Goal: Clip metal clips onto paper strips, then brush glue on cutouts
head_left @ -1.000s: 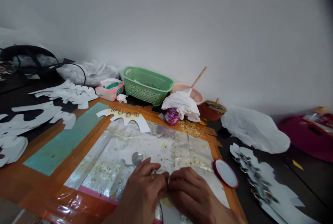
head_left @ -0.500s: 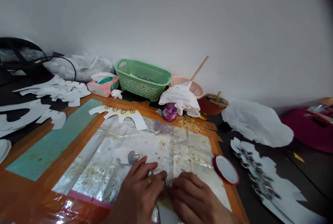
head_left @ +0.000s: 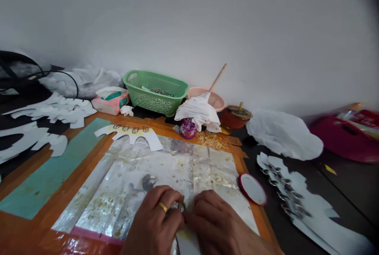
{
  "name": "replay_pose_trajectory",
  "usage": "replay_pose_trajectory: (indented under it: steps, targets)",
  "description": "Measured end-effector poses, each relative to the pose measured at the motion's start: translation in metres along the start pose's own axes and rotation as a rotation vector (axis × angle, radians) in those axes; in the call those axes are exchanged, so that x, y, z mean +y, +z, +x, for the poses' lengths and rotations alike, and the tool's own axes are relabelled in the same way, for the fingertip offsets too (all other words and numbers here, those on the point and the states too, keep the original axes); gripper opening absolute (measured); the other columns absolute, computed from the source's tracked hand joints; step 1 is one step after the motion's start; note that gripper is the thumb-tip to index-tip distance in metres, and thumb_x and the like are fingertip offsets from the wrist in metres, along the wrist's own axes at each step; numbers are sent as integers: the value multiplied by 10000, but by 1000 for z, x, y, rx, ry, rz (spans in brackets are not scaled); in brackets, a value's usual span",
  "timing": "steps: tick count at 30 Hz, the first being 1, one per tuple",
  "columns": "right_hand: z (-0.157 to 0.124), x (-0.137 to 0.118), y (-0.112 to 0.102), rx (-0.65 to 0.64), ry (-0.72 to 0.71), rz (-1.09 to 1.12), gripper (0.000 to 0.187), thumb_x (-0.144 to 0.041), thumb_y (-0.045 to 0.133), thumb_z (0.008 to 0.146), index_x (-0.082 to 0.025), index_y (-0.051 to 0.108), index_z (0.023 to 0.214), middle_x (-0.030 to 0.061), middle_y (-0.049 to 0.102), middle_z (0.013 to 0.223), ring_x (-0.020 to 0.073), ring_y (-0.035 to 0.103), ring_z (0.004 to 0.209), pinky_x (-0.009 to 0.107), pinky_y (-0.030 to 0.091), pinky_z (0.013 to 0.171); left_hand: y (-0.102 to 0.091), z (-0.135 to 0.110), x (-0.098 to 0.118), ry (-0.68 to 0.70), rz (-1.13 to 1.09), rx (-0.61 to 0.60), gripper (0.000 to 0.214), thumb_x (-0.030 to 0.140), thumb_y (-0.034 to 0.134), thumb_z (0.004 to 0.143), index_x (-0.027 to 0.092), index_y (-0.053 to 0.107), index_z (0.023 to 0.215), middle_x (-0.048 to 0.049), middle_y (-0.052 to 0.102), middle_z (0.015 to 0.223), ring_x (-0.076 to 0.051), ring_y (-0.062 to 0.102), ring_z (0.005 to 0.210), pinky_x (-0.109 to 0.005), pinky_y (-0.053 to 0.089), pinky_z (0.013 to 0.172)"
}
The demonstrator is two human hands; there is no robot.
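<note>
My left hand [head_left: 154, 219], with a gold ring on one finger, and my right hand [head_left: 216, 223] meet low on a foil-covered board [head_left: 160, 160]. Between them they pinch a small metal ring [head_left: 179, 206], partly hidden by my fingers. Just above my left hand lies a grey metal loop [head_left: 149, 182] on a white paper cutout [head_left: 133, 180]. A thin curved metal piece [head_left: 175, 247] shows below my hands. Farther off, a paper cutout [head_left: 130, 136] carries a row of small metal rings.
At the back stand a green basket [head_left: 155, 93] holding metal rings, a pink tissue box [head_left: 111, 103] and a cloth-draped jar [head_left: 188, 128]. A red-rimmed lid [head_left: 252, 189] lies right of the board. Paper strips with rings [head_left: 296, 195] lie to the right, more paper cutouts [head_left: 50, 109] left.
My hands have drawn closer together around the small ring, and my left hand has turned so its gold ring shows. The whole view has shifted slightly.
</note>
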State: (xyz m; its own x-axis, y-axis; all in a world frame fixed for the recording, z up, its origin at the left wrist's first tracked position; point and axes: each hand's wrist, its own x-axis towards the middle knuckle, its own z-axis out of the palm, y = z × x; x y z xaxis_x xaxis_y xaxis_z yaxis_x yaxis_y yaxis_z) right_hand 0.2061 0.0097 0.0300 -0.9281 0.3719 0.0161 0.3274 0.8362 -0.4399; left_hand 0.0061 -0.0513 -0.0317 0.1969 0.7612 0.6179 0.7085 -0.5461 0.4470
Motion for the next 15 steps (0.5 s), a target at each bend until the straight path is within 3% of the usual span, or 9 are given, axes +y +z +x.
replay_pose_trajectory:
  steps: [3, 5, 10, 13, 15]
  targets:
    - [1, -2, -3, -24, 19, 10, 182, -78, 547, 917, -153, 628, 1062, 86, 641, 980, 242, 535, 936, 367, 446, 861, -6, 0, -1, -49, -66, -130, 207, 27, 514, 903, 202, 560, 802, -39, 665, 967, -190, 625, 852, -310, 551, 739]
    - [2, -2, -3, -10, 7, 7, 189, -70, 535, 900, -143, 635, 1044, 89, 637, 972, 236, 529, 923, 358, 440, 842, -11, 0, -2, -140, -119, -194, 185, 35, 557, 877, 219, 569, 875, -35, 663, 1011, -186, 647, 900, -294, 562, 787]
    - [2, 4, 1, 36, -83, -22, 125, -105, 508, 906, -145, 620, 947, 77, 637, 929, 205, 518, 839, 314, 429, 764, -29, 8, -3, -323, -275, -250, 107, 204, 559, 935, 254, 567, 1029, -40, 673, 1121, -184, 670, 1022, -260, 566, 860]
    - [2, 6, 0, 48, -117, -72, 75, -137, 556, 899, -146, 616, 941, 68, 648, 944, 199, 526, 845, 320, 427, 801, -36, 18, -5, -328, -287, -339, 143, 209, 495, 971, 265, 609, 1037, -28, 692, 1081, -174, 685, 1000, -251, 570, 863]
    - [2, 6, -1, 51, -115, -103, 61, -166, 598, 901, -143, 622, 951, 63, 659, 955, 200, 533, 864, 327, 426, 824, -37, 26, -9, -259, -216, -431, 183, 173, 516, 949, 271, 653, 1019, -26, 693, 1073, -175, 691, 996, -259, 573, 868]
